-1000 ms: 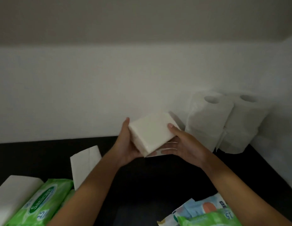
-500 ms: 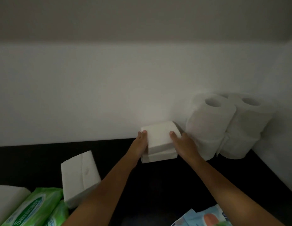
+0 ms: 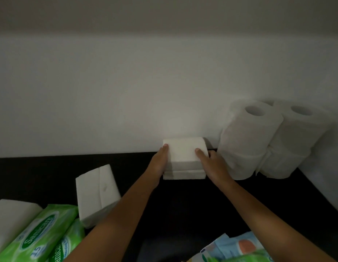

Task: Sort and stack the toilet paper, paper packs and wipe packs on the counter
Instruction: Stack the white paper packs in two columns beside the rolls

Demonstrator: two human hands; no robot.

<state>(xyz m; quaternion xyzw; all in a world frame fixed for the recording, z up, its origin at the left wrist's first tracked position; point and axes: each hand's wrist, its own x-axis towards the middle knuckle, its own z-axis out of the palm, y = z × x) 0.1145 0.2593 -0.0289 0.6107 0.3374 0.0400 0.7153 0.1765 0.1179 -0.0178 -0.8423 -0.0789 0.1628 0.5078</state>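
Green "Sanicare" wipe pack [image 3: 39,238] lower left; both hands [image 3: 158,163] [image 3: 213,166] grasping stacked paper packs [image 3: 185,157].

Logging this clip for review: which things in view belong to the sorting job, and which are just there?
Part of the job:
- two stacked paper packs, held by left hand and right hand
- toilet paper rolls
- loose paper pack
- white pack at left edge
- green wipe packs
- blue pack

Just there:
- black counter
- white wall

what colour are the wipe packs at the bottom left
Bright green with white and blue label print: the wipe packs, seen in the head view.
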